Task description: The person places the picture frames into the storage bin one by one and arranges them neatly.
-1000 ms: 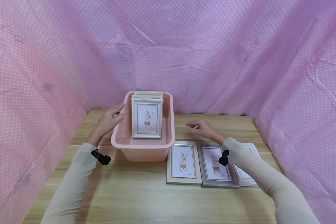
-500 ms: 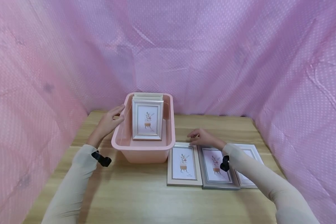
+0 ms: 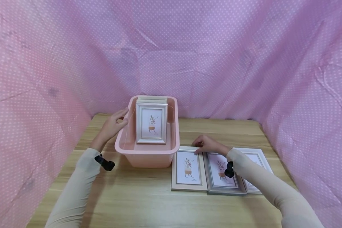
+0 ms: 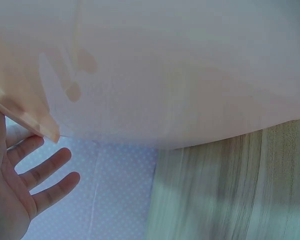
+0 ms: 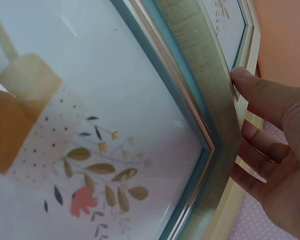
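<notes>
A pink plastic bin (image 3: 146, 152) stands left of centre in the head view, with several picture frames leaning inside; the front one is a silvery-white picture frame (image 3: 139, 136). My left hand (image 3: 110, 128) is at the bin's left rim, with fingers spread fairly straight beneath the rim (image 4: 27, 120) in the left wrist view. To the bin's right lies a cream picture frame (image 3: 174, 177) with a potted-plant print. My right hand (image 3: 209, 144) pinches its far right corner, thumb on top (image 5: 250, 82) and fingers curled beneath the edge.
Beside the cream frame lies a grey picture frame (image 3: 226, 190), partly under the right forearm, then a white picture frame (image 3: 262, 153). A wooden table (image 3: 142, 202) carries everything. Pink dotted cloth (image 3: 171, 60) hangs close around the back and sides.
My right hand has come down and toward me from above the table behind the frames onto the cream picture frame's far edge. The left hand stays at the bin's rim.
</notes>
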### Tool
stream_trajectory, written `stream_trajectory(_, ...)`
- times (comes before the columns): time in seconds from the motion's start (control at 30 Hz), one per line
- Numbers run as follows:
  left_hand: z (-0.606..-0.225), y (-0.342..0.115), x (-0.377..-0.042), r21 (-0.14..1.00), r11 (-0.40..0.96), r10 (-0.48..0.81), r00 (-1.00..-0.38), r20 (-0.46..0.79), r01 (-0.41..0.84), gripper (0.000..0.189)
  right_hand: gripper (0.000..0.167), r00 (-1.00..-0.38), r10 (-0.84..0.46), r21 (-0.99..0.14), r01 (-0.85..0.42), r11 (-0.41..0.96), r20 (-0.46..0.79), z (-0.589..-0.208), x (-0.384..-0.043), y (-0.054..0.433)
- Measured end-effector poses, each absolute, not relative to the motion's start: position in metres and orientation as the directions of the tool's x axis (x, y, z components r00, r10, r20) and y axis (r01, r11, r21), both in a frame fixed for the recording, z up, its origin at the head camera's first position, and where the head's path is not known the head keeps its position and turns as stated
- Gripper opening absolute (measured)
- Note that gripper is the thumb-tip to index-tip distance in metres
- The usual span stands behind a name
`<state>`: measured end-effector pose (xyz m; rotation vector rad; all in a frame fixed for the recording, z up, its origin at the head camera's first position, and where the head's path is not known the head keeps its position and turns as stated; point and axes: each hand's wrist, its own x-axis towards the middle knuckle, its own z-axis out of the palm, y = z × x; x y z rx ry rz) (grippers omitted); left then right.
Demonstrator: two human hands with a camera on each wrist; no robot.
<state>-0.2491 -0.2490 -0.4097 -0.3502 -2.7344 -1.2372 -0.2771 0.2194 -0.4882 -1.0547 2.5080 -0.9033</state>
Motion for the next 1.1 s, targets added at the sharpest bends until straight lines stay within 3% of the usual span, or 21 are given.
stream_trajectory(0.23, -0.413, -0.251, -0.252, 0.713, 0.644, 0.161, -0.961, 0.226, 0.276, 0.057, 0.029, -0.690, -0.724, -0.628, -0.559, 0.541, -0.011, -0.490, -0.281, 0.220)
stream_trajectory(0.47, -0.414, -0.250, -0.250, 0.700, 0.652, 0.164, -0.956, 0.245, 0.291, 0.056, 0.023, -0.649, -0.757, -0.632, -0.619, 0.467, 0.076, -0.497, -0.280, 0.221)
stream_trajectory(0.7, -0.413, -0.249, -0.250, 0.703, 0.650, 0.165, -0.957, 0.239, 0.287, 0.056, 0.018, -0.716, -0.698, -0.649, -0.527, 0.549, -0.009, -0.497, -0.278, 0.214)
stream_trajectory(1.1, -0.411, -0.250, -0.250, 0.711, 0.646, 0.158, -0.960, 0.233, 0.279, 0.056, 0.013, -0.717, -0.696, -0.672, -0.535, 0.513, 0.040, -0.497, -0.283, 0.211)
